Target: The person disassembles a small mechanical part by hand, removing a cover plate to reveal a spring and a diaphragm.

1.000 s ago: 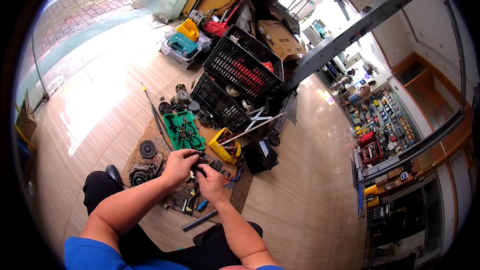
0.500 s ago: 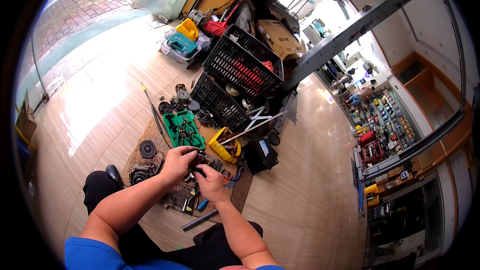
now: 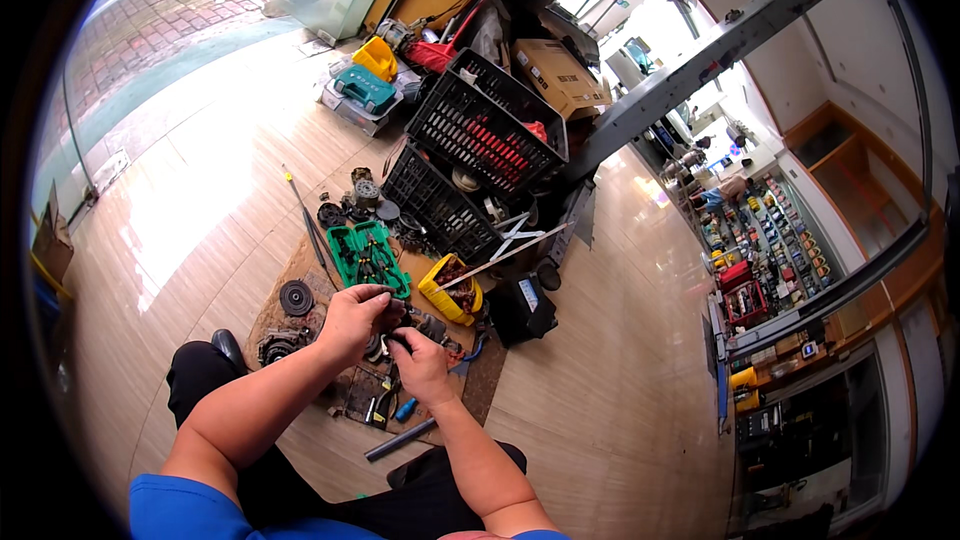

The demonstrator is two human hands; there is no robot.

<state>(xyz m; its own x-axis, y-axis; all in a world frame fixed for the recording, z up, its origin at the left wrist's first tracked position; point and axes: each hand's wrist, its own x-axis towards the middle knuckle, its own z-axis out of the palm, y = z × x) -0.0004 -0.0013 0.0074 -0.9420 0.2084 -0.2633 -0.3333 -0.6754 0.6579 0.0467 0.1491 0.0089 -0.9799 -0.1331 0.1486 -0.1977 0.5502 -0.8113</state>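
My left hand point(image 3: 352, 324) is closed in a pinch above a cluttered brown work board point(image 3: 487, 395). Just to its right, my right hand point(image 3: 423, 368) has its fingers curled together. Something small and dark shows at the fingertips of both hands; its kind is too small to make out. Beyond them lies an open green tool case point(image 3: 367, 258) with pliers-like tools in it. A yellow container point(image 3: 450, 290) with reddish-brown contents stands to the right. Below the hands are pliers point(image 3: 380, 406) and a blue-handled tool point(image 3: 405, 409).
A ribbed black disc point(image 3: 296, 297) and a round machine part point(image 3: 281, 345) lie at left. Nearer me is a grey tube point(image 3: 400, 439). Black crates point(image 3: 487, 130) are stacked ahead, beside a dark box point(image 3: 522, 310). A slanting metal beam point(image 3: 700, 65) stands beyond.
My left hand has shifted slightly up and left, a little farther from my right hand. My right hand stays nearly in place.
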